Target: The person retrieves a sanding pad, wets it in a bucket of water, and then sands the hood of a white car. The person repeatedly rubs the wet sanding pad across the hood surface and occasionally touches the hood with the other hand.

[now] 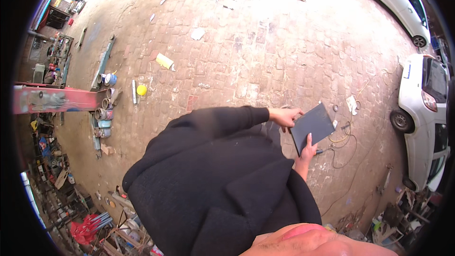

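Observation:
A flat, dark grey rectangular panel is held in front of me, tilted over the brick ground. My left hand has its fingers closed at the panel's upper left edge. At the near edge, my right hand grips the same panel, its thumb lying on the top face and the other fingers hidden. Just beside the right hand shows the dark end of a corded tool; whether it touches the hand I cannot tell. Its cable curves away over the bricks.
Two white cars stand at the right. A red beam juts in from the left above several paint cans. A yellow round lid and a yellow cylinder lie on the ground. Piled clutter fills the lower left.

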Available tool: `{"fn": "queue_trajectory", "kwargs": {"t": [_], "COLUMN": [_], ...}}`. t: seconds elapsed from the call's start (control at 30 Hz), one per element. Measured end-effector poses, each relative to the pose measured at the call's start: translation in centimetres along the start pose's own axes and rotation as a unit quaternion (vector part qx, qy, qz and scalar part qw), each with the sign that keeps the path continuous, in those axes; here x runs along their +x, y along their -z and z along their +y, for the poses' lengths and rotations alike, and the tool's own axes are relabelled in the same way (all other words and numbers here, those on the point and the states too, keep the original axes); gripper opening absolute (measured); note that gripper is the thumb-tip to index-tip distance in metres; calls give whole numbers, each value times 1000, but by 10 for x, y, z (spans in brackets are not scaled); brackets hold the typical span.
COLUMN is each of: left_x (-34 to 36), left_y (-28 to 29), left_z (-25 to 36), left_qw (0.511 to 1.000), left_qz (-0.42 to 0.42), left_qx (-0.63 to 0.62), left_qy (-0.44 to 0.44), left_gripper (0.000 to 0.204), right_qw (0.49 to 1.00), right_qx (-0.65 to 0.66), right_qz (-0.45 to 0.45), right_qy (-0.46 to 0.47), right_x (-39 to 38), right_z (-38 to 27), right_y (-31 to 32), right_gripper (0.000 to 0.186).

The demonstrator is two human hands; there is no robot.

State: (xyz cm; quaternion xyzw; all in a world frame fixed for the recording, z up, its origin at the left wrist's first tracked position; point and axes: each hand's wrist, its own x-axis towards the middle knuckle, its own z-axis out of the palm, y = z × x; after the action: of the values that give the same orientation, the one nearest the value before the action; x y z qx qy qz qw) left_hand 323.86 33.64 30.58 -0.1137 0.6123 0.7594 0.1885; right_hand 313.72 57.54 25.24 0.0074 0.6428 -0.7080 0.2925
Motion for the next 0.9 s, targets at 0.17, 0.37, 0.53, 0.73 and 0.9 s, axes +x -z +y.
{"fn": "queue_trajectory", "kwargs": {"t": [0.17,0.37,0.53,0.73,0.9], "left_x": [133,226,314,449,618], "left_y": [91,187,276,405,501], "left_z": [72,169,215,248,345], "left_qw": [995,976,969,966,971], "left_qz": [31,56,141,207,180], "left_qx": [-81,-199,-204,-149,-123], "left_qy": [52,68,14,37,94], "left_gripper": [97,44,51,29,40], "right_qw": [997,992,979,968,989], "right_qx": [-64,-100,-65,-153,-110], "right_qz": [7,-74,-180,-167,20], "right_qy": [52,15,-68,-112,-98], "right_x": [171,367,520,716,829], "right_z": [-62,-185,-239,-281,-352], "right_y": [-17,-95,-135,-104,-27], "right_gripper": [46,45,50,49,42]}}
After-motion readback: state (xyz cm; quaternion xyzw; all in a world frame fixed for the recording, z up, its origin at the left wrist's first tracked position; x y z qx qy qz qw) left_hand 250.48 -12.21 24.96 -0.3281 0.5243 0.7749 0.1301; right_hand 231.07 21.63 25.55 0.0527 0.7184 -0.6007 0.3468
